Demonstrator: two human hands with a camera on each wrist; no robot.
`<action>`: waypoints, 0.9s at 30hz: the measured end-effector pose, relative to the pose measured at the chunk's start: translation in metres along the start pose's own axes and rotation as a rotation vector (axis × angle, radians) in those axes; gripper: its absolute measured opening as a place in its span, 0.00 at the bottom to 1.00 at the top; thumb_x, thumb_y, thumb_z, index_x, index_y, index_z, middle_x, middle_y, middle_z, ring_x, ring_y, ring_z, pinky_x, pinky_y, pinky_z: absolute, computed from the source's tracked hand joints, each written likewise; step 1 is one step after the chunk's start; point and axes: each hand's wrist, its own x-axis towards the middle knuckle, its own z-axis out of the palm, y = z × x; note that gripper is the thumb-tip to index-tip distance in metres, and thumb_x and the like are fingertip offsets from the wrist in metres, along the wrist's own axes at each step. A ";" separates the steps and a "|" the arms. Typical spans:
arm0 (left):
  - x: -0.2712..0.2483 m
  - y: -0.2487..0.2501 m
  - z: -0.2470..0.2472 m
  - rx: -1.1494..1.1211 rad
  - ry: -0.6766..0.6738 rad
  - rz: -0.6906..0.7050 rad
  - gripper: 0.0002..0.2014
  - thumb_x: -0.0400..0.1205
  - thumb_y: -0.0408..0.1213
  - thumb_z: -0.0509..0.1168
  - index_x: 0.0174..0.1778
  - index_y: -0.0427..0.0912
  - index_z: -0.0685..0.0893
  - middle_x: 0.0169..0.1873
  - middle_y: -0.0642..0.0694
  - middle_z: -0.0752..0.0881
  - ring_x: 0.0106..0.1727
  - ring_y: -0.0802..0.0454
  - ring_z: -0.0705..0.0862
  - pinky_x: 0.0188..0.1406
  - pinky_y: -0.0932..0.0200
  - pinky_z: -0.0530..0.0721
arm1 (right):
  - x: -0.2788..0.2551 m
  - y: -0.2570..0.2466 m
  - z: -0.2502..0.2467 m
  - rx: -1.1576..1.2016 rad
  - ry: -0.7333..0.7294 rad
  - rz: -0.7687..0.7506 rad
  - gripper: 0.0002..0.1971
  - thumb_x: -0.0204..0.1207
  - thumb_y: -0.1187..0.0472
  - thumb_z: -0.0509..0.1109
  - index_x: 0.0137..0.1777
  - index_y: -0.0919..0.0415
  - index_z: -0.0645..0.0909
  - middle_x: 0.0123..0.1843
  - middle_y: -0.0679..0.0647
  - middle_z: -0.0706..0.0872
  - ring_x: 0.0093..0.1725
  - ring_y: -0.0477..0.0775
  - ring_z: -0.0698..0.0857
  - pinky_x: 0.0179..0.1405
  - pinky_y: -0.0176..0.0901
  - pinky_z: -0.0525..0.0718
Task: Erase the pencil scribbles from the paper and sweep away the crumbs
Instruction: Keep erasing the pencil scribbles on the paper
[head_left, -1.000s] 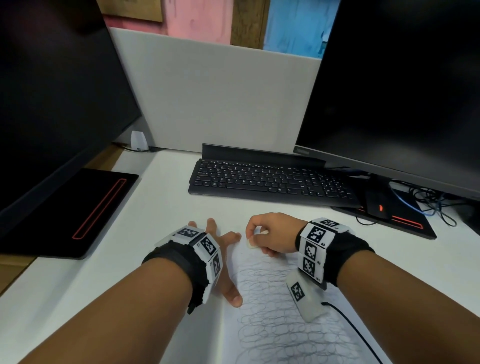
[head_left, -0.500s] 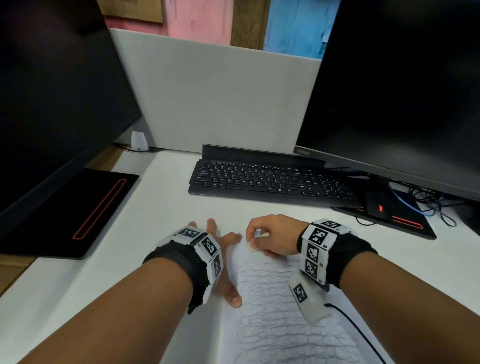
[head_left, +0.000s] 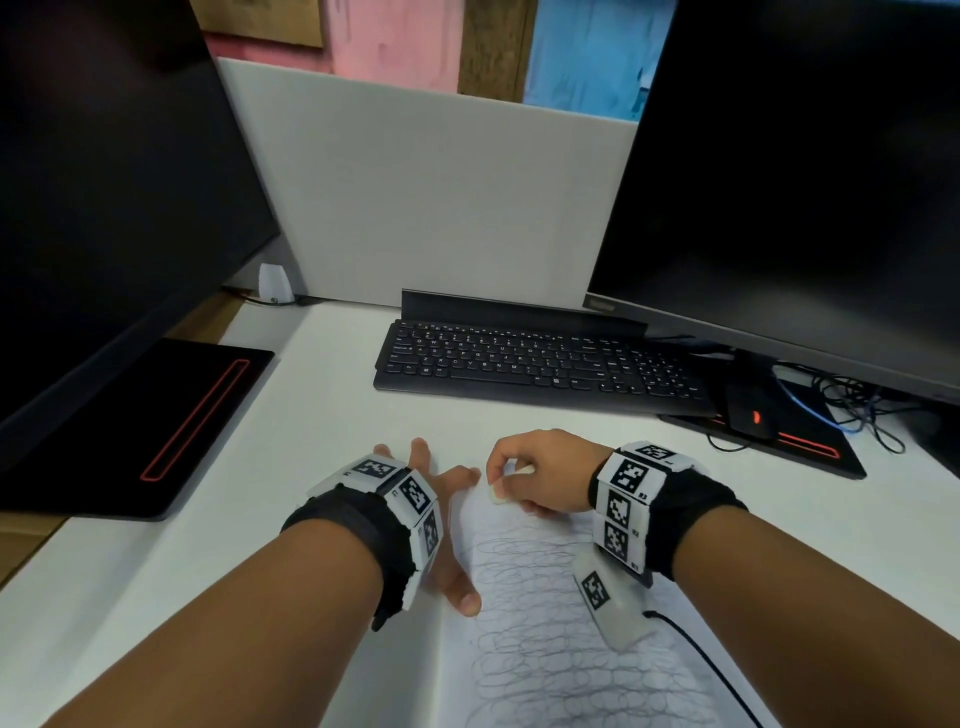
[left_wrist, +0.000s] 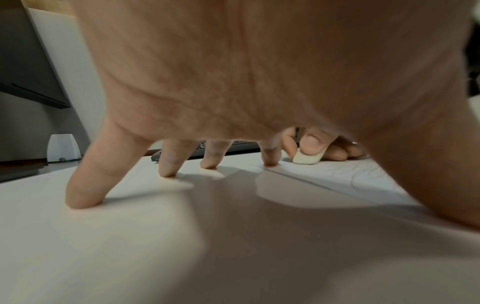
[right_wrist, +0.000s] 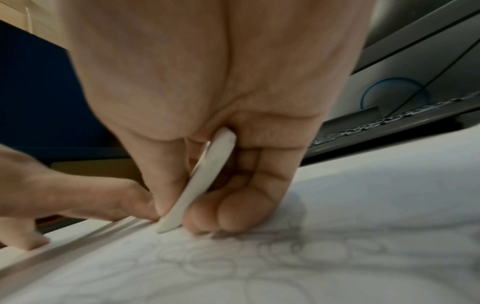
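pinching: right hand (head_left: 540, 470) grips the eraser (head_left: 496, 493), tip on the paper (head_left: 545, 649);
left hand (head_left: 441, 519): fingers spread flat, pressing paper's edge

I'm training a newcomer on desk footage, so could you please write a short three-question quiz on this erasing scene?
1. True or false: the right hand pinches the flat white eraser.
2. Where does the eraser's tip rest? A) the black keyboard B) the far end of the white scribbled paper C) the black mouse
3. Fill in: the left hand is spread, its index fingertip on the paper's ____ edge.

Key: 1 true; 2 B; 3 left.
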 end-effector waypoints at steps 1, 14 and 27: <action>0.000 -0.001 -0.001 -0.005 -0.009 -0.002 0.66 0.52 0.76 0.75 0.81 0.72 0.41 0.80 0.41 0.50 0.79 0.24 0.52 0.75 0.28 0.64 | 0.000 0.001 -0.001 0.007 -0.011 0.008 0.06 0.81 0.58 0.67 0.45 0.46 0.81 0.30 0.50 0.84 0.25 0.48 0.80 0.35 0.41 0.83; -0.002 0.000 0.000 0.001 -0.005 -0.001 0.66 0.54 0.75 0.75 0.81 0.73 0.38 0.82 0.42 0.44 0.81 0.26 0.48 0.76 0.28 0.64 | -0.004 0.010 -0.004 0.093 -0.015 0.037 0.03 0.82 0.59 0.68 0.48 0.51 0.83 0.31 0.52 0.85 0.27 0.49 0.80 0.29 0.38 0.82; -0.003 0.001 -0.002 0.005 -0.023 -0.008 0.66 0.55 0.74 0.76 0.81 0.73 0.38 0.84 0.44 0.42 0.82 0.26 0.46 0.76 0.28 0.62 | -0.009 0.010 -0.004 0.120 -0.139 0.050 0.02 0.81 0.60 0.70 0.49 0.52 0.83 0.32 0.52 0.84 0.25 0.46 0.80 0.29 0.35 0.82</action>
